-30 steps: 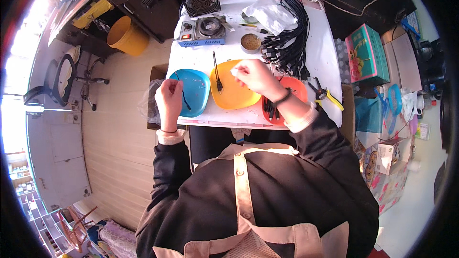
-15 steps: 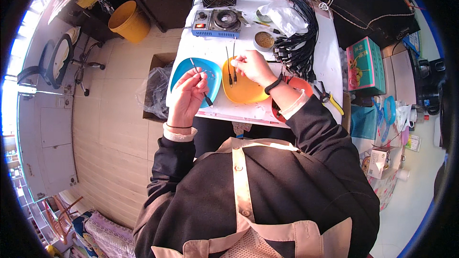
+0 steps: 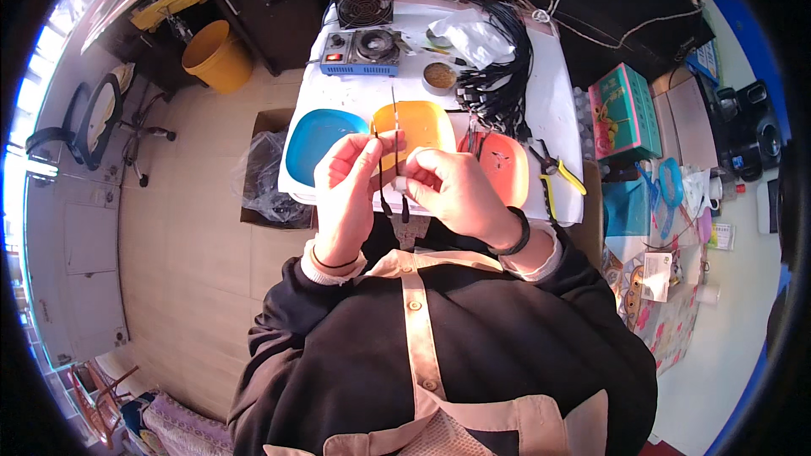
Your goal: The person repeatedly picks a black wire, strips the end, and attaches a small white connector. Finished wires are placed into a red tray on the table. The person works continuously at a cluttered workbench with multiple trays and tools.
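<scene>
Both hands up over the worktop's (image 3: 557,93) near edge: left hand (image 3: 351,190) and right hand (image 3: 452,190) each have a narrow grip pinching a thin black cable (image 3: 394,139), above the orange tray (image 3: 418,127).

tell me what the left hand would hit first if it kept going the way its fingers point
Probably the orange tray: the left hand points up-right at it, across the thin black cable. Depth is unclear, so it might pass above.

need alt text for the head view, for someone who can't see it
Seen from above, a person's left hand and right hand pinch thin black wires together over a white table. Under the hands lie a blue tray, an orange tray and a red tray, with a bundle of black cables behind.
</scene>
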`<state>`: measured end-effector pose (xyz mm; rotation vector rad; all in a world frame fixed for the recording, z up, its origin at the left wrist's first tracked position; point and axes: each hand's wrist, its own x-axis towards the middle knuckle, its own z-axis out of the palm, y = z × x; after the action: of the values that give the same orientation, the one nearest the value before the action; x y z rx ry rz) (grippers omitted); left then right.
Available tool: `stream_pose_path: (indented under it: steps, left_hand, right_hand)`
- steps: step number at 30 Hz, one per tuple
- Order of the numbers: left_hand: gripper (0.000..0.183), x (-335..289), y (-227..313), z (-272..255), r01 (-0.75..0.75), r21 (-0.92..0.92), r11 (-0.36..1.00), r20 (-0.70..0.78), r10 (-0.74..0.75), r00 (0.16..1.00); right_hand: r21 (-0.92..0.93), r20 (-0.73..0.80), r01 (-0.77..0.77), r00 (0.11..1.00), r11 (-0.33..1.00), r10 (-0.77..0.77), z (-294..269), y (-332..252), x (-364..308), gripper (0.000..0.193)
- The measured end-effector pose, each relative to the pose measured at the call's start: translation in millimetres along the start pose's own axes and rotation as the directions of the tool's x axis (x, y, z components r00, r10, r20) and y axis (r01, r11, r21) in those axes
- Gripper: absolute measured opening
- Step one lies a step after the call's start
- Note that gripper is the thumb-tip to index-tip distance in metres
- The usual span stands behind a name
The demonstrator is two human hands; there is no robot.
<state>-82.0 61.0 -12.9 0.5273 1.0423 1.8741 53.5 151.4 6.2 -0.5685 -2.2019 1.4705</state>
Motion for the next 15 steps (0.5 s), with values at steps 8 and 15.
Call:
stream_pose_path:
  steps: [8, 15]
  left_hand:
    - [0.017, -17, 1, 23, -0.024, 0.035, 0.999, 0.073, 0.021, 0.997]
    - [0.017, -20, -12, 34, -0.116, 0.126, 0.985, 0.083, 0.106, 0.991]
  right_hand:
    - [-0.029, -0.010, 0.050, 0.999, 0.998, -0.050, -5, -1, -17, 0.014]
    - [0.017, -0.059, 0.038, 0.998, 0.999, -0.037, -12, -4, -25, 0.014]
